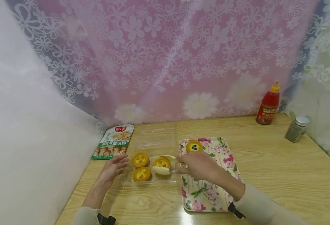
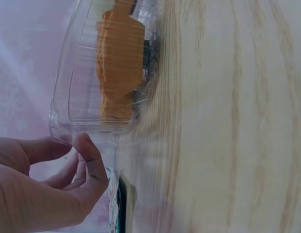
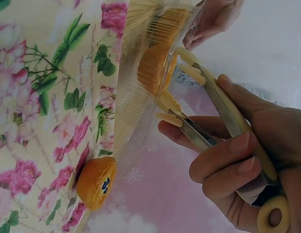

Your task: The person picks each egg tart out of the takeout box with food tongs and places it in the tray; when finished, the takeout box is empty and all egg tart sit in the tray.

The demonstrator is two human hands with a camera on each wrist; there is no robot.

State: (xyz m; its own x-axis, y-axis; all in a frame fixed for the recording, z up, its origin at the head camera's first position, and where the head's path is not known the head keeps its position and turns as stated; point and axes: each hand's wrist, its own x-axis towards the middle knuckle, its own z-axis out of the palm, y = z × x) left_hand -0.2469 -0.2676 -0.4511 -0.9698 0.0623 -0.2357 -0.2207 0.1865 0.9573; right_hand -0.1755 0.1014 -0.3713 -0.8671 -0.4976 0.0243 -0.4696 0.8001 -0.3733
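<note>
My left hand (image 1: 112,171) is at the left side of a clear plastic box (image 2: 80,92); in the left wrist view its thumb and forefinger pinch the rim at a corner. In the box sit yellow-topped egg tarts: two on the left, a back one (image 1: 140,159) and a front one (image 1: 141,174), and another tart (image 1: 162,162) on the right. My right hand (image 1: 200,165) grips cream-tipped metal tongs (image 3: 224,103), whose spread tips are on either side of the right tart. Beyond this hand, a tart with dark berries (image 1: 194,146) rests on a floral tray (image 1: 191,190).
The box's clear lid (image 1: 155,136) lies folded back toward the curtain (image 1: 165,62). A green and white food packet (image 1: 113,142) is left of it. At the back right stand a red sauce bottle (image 1: 267,106) and a spice jar (image 1: 297,129).
</note>
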